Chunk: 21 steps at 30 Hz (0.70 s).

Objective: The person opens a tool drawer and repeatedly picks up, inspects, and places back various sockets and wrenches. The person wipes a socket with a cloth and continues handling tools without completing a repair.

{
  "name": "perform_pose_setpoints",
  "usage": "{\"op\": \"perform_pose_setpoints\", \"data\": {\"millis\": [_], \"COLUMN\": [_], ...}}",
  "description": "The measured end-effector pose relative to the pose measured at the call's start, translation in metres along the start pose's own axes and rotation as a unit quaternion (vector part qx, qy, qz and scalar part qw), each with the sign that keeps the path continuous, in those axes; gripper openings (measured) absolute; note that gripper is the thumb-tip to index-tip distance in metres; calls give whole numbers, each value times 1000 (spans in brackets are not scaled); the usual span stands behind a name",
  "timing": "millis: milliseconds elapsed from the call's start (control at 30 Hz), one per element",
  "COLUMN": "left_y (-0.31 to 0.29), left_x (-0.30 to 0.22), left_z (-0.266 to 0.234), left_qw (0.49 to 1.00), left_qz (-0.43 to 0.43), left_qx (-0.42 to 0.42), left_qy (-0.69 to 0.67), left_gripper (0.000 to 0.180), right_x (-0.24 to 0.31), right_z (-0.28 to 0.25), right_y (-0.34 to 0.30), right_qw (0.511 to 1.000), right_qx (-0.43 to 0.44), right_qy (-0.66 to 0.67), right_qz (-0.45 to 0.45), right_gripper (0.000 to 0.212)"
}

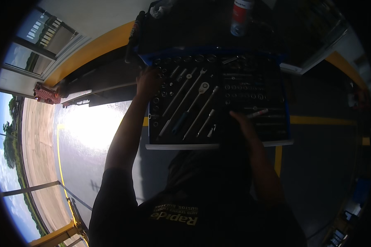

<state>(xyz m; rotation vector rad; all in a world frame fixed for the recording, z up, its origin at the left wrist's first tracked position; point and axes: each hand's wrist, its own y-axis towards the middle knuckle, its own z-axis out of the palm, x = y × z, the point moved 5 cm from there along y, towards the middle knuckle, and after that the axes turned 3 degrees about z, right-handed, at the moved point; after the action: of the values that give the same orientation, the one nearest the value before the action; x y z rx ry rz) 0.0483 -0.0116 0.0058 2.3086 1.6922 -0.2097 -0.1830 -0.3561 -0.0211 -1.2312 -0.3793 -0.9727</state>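
- My left hand (149,81) is at the left edge of the drawer (183,146), close to its far left corner, over the sockets (155,112) that run down that side.
- The fingers there are too dark for me to tell whether they are clenched, released or grasping a socket.
- My right hand (240,119) is over the drawer's right half, nearer the front edge than the far one, with one lighter fingertip pointing left.
- I cannot tell whether its other fingers grasp anything; they sink into shadow.
- Just to the right of that hand is a red-and-white stick (258,113), slanting up toward the right edge.
- Between my hands, a ratchet (203,87) lies slantwise in the left half, its round head toward the far edge and its dark blue grip toward the front.
- An open-ended wrench (203,71) lies beyond it, jaw end up by the far edge.
- Rows of small sockets (245,87) fill the middle of the right half.
- Past the far edge, a spray can (240,18) stands on the dark cabinet top (193,31).
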Motion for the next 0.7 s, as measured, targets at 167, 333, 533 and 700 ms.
{"op": "perform_pose_setpoints", "data": {"millis": [167,333,533,700], "left_y": [10,15,-17,-19], "left_x": [24,7,-19,-26], "left_z": [-26,-4,-12,-3], "left_qw": [992,995,992,981], "left_qz": [-33,-31,62,71], "left_qx": [84,41,-12,77], "left_qy": [89,88,105,162], "left_gripper": [36,32,31,33], "right_x": [-11,2,10,6], "right_z": [31,14,8,6], "right_y": [0,-6,-11,-5], "right_qw": [1000,1000,1000,999], "right_qx": [14,13,12,33], "right_qy": [27,14,18,24], "right_qz": [4,-20,-21,-19], "right_gripper": [49,45,46,46]}}
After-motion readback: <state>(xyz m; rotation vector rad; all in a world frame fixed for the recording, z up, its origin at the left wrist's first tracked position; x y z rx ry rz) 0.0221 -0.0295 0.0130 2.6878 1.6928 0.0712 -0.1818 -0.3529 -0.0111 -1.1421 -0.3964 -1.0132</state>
